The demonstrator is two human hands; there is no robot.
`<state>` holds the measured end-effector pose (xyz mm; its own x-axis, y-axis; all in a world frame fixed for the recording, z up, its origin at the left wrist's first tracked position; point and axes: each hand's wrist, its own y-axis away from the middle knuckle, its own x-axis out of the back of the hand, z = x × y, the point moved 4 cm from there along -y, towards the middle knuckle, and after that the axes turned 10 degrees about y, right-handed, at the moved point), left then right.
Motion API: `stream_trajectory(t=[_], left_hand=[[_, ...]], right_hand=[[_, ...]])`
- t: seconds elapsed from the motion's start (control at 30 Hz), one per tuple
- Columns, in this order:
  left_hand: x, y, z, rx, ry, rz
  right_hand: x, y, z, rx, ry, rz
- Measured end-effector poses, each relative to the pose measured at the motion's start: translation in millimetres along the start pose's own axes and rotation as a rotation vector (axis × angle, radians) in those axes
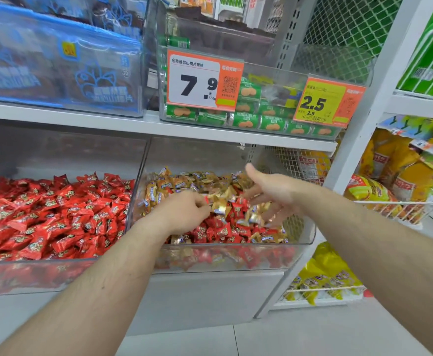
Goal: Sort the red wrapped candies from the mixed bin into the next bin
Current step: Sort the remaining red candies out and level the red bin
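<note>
Red wrapped candies (221,231) lie mixed with gold ones in the mixed bin (310,235), just under and beside the fingers of both hands. The left hand (184,214) has its fingers curled together and pinches a red piece. The right hand (269,194) hovers with blurred fingers spread apart. The next bin (56,268), left of the fingers, is full of red candies.

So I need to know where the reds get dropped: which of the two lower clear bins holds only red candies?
The left bin: all red wrappers. The right bin, where both hands are, mixes gold and red.
</note>
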<state>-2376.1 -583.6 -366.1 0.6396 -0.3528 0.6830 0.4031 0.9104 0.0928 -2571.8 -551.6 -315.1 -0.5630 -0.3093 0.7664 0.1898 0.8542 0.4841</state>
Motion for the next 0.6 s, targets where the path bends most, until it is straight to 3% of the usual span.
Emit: stream_trajectory(t=[0.17, 0.37, 0.5, 0.6], left_hand=[[-0.2, 5.0, 3.0, -0.017, 0.039, 0.047], [-22.3, 4.5, -2.3, 0.163, -0.183, -0.169], [-30.6, 0.4, 4.0, 0.211, -0.153, -0.313], [-37.9, 1.0, 8.5, 0.294, 0.067, -0.356]], right_hand=[[-0.9, 2.6, 20.8, -0.127, 0.180, -0.002], [-43.4, -25.5, 35.5, -0.189, 0.403, -0.085], [-55.3, -44.0, 43.4, -0.226, 0.095, -0.103], [-61.2, -44.2, 40.0, -0.248, -0.237, -0.207]])
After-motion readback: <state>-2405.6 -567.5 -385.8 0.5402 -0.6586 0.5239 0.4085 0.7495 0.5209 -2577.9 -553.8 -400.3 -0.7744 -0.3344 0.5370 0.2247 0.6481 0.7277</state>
